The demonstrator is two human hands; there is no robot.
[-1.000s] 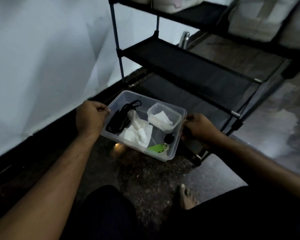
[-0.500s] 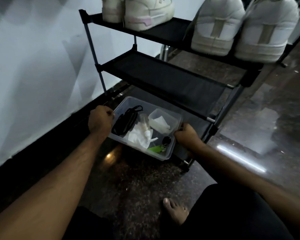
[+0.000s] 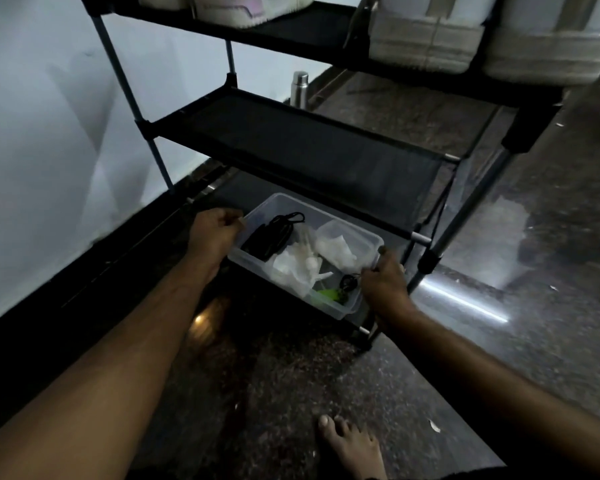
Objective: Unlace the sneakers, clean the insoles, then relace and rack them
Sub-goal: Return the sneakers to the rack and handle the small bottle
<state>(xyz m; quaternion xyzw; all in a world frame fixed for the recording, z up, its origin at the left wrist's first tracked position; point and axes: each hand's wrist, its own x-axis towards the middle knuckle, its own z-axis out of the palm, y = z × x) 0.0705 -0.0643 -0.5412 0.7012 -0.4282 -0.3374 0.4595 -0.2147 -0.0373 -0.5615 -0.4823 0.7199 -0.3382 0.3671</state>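
We count two hands, left hand [image 3: 212, 233] and right hand [image 3: 384, 287]. One clear bin [image 3: 329, 308]; in it one bundle of black laces [image 3: 271, 233], one smaller clear tub [image 3: 347, 237], one green item [image 3: 326, 294]. One rack [image 3: 309, 147], three tiers. Sneakers [image 3: 420, 32] on top tier: four, all cut off. One steel bottle [image 3: 299, 89]. One bare foot [image 3: 352, 445].
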